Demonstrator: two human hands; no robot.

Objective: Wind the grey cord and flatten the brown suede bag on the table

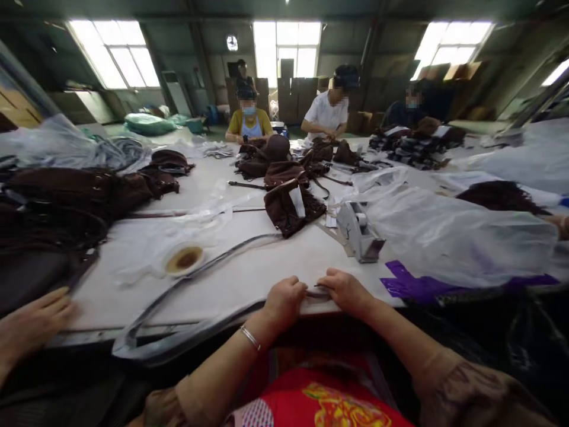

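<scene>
Fingers of the left hand (285, 300) and right hand (347, 290) pinch a strip (316, 293), apparently steadying the short span between.

Light: bright white gridded windows (287, 50) — blown out
Room: dim, dark upper walls
Edges: stretched, leftmost hand (35, 323) blurred

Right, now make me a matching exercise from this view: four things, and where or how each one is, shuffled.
1. Dish
2. Greyish strip
3. Bracelet
4. Wall clock

A. Around the left wrist
B. High up, between two windows
C. Between left hand and right hand
D. On the table, with brown contents

Pairs: 1-D, 2-C, 3-A, 4-B
</scene>
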